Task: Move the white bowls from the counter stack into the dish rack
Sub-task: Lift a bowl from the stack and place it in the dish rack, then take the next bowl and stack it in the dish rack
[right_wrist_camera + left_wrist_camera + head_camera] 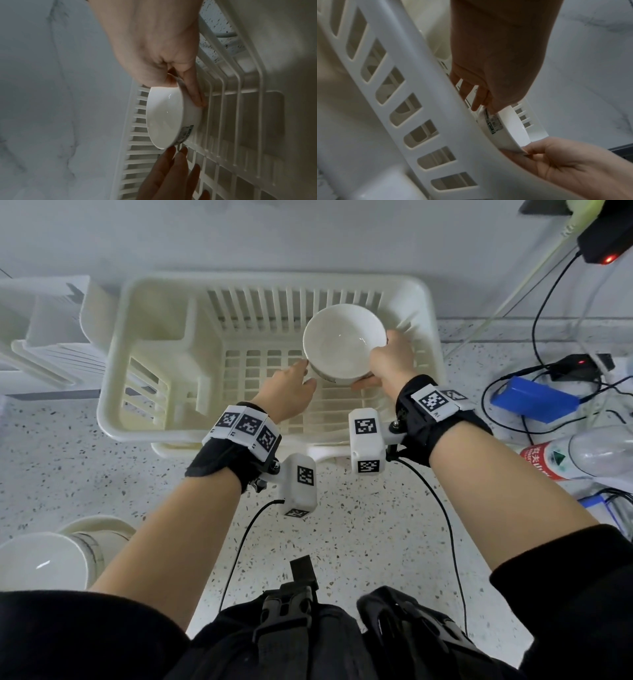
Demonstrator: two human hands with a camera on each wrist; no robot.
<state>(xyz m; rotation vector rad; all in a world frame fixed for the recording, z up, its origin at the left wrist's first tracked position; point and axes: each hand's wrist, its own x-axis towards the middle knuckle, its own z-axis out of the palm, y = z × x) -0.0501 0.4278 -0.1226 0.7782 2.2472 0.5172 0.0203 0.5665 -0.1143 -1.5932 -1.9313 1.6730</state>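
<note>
A white bowl [344, 344] hangs tilted over the right half of the cream dish rack [113, 392], low above its slatted floor. My right hand [375, 361] pinches its right rim, thumb inside and fingers on the outer wall. My left hand [305, 374] reaches in with straight fingers that touch the bowl's lower left side. The left wrist view shows the bowl [505, 128] with a label behind the rack's wall [419, 108]. In the right wrist view the bowl [164, 117] is close to the rack's ribs [240, 121]. The stack of white bowls [44, 559] stands at the near left of the counter.
A second white rack or tray [44, 337] sits to the left against the wall. On the right lie a blue battery pack [534, 398], black cables, a plastic bottle [582, 453] and a black device with a red light [606, 244]. Speckled counter [342, 525] lies before the rack.
</note>
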